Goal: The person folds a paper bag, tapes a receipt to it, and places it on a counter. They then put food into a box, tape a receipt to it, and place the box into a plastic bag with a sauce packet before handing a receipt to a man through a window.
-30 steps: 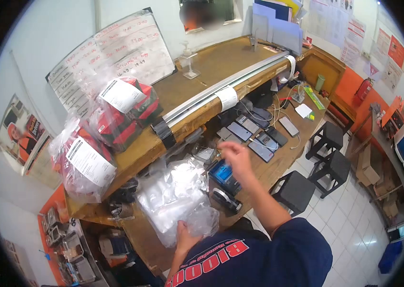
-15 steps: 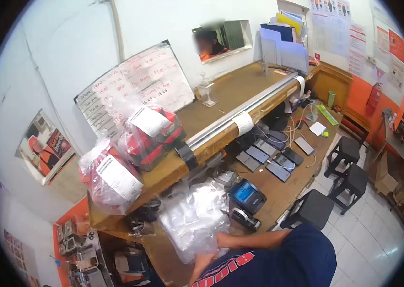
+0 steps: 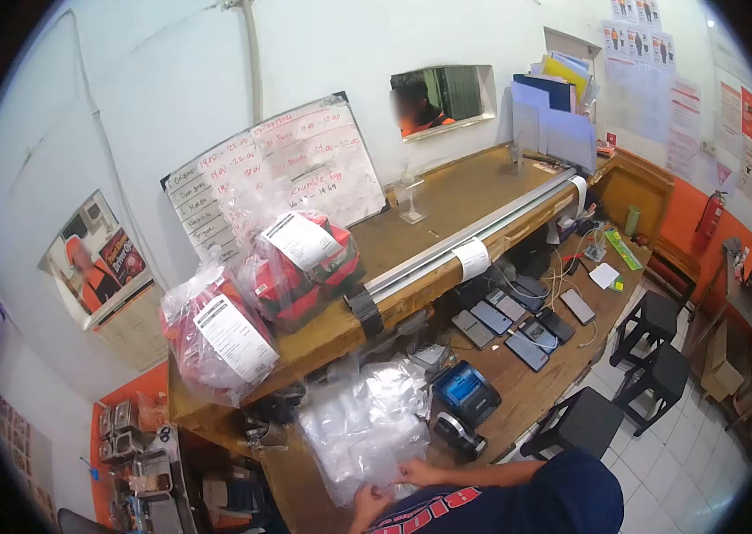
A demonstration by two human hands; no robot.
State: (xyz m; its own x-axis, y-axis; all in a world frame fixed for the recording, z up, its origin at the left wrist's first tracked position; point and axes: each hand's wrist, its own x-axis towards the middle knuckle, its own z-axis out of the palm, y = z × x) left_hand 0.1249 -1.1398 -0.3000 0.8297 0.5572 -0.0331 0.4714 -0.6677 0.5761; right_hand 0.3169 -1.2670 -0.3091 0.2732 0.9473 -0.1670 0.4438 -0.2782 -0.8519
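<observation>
A pile of clear plastic bags [image 3: 353, 432] lies on the lower wooden desk, shiny and crumpled at its far end. At the near edge, my left hand [image 3: 372, 500] has its fingers closed on the plastic. Just to its right, my right hand [image 3: 415, 473] also pinches the near edge, its fingertips close to the left ones. Beyond the pile's right side sit a blue-and-black device [image 3: 465, 396] and a small black label-printer-like device [image 3: 459, 436].
On the raised shelf [image 3: 447, 214] stand two tied plastic bags with red contents and white receipts, a left bag [image 3: 216, 334] and a right bag [image 3: 305, 258]. Several phones [image 3: 527, 350] with cables lie along the desk. Black stools [image 3: 576, 423] stand at right. People show through wall openings.
The view has shifted, so the room sits lower and further right. My hands have come closer together at the near edge of the bags, and my right forearm lies lower.
</observation>
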